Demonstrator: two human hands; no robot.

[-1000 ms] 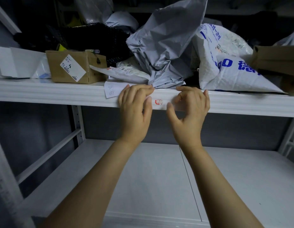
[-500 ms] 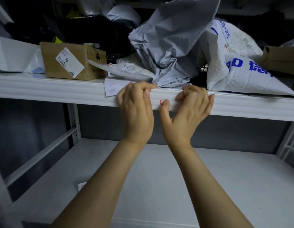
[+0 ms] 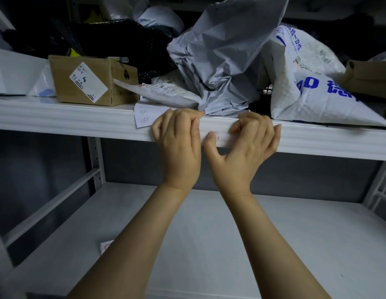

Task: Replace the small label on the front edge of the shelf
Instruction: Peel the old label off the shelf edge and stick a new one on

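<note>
While left hand [image 3: 177, 147] curls, right hand [image 3: 247, 151] touches label [image 3: 218, 137].

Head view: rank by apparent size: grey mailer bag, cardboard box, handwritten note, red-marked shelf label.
1. grey mailer bag
2. cardboard box
3. handwritten note
4. red-marked shelf label
Last two unsure: left hand and right hand hide parts.

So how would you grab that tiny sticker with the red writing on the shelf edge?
Pick at a corner with a fingernail, coming straight from the front. The sticker lies flat against the shelf's front edge, so nothing sticks out to pinch. The right hand has its thumb at the sticker's left end, so that end looks like the easiest place to start peeling.
</note>
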